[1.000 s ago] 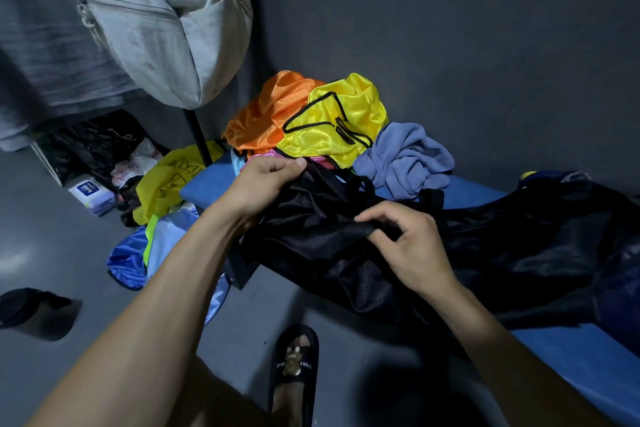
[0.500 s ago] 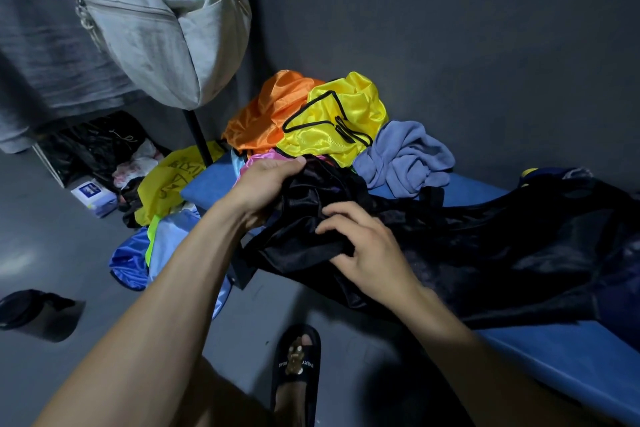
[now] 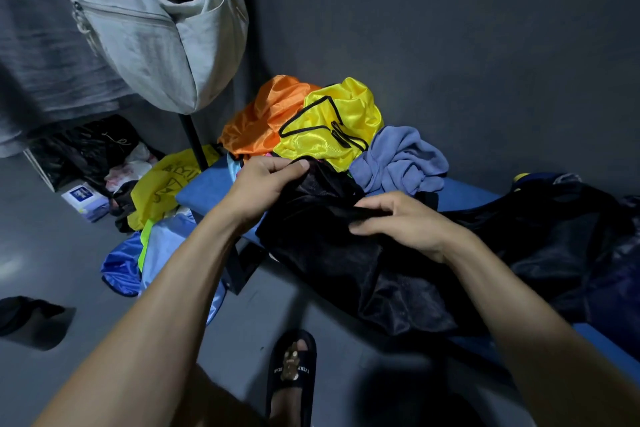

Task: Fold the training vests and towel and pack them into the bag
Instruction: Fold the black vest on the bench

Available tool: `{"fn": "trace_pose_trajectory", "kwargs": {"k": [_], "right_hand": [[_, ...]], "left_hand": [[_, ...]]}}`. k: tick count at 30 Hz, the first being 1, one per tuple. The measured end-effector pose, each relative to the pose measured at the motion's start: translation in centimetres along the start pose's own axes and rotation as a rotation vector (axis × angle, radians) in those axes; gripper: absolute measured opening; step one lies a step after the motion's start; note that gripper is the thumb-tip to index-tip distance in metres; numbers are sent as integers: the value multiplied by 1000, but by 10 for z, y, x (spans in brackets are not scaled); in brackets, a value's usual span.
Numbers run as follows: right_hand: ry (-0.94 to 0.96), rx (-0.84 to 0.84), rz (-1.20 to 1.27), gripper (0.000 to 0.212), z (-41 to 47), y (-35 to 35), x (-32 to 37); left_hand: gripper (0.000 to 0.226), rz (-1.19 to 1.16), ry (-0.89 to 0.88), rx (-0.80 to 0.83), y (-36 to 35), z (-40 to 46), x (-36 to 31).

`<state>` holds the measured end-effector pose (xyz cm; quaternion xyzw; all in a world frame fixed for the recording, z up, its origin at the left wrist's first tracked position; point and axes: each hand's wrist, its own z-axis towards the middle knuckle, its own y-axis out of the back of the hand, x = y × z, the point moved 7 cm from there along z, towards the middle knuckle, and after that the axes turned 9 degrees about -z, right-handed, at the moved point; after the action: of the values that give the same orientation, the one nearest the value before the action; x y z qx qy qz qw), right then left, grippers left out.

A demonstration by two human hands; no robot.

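Note:
A black mesh bag (image 3: 346,263) lies crumpled across the blue bench (image 3: 204,192). My left hand (image 3: 263,184) pinches its upper edge near the bench's far left corner. My right hand (image 3: 405,222) grips a fold of the same black fabric a little to the right. Behind them sits a heap: an orange vest (image 3: 263,121), a yellow vest with black trim (image 3: 332,125) and a crumpled blue-grey towel (image 3: 401,159). More dark fabric (image 3: 561,236) spreads over the bench to the right.
A grey bag (image 3: 156,31) hangs from a black pole (image 3: 194,142) at the upper left. On the floor left of the bench lie a yellow bag (image 3: 166,184), blue cloth (image 3: 121,267), a small box (image 3: 83,196) and dark clutter. My sandalled foot (image 3: 292,374) stands below.
My right hand moved left along the black fabric, then back right, and now grips a fold of it. My left hand keeps its hold on the upper edge.

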<state>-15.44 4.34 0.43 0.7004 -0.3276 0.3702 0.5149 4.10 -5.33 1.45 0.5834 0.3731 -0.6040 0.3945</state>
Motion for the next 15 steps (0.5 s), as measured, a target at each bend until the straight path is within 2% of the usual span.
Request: {"fn": "trace_pose_trajectory", "kwargs": {"k": [2, 4, 8, 10, 15], "right_hand": [[-58, 26, 129, 18, -3, 0, 2], [-82, -7, 191, 34, -4, -1, 4], [-134, -200, 14, 83, 4, 8, -5], [-156, -254, -5, 86, 5, 10, -8], [-143, -367, 51, 76, 7, 19, -14]], "left_hand": [[86, -30, 24, 17, -3, -1, 1], [79, -54, 28, 24, -8, -3, -2], [58, -6, 16, 61, -15, -4, -4], [48, 61, -8, 120, -19, -8, -8], [24, 138, -29, 302, -24, -16, -10]]}}
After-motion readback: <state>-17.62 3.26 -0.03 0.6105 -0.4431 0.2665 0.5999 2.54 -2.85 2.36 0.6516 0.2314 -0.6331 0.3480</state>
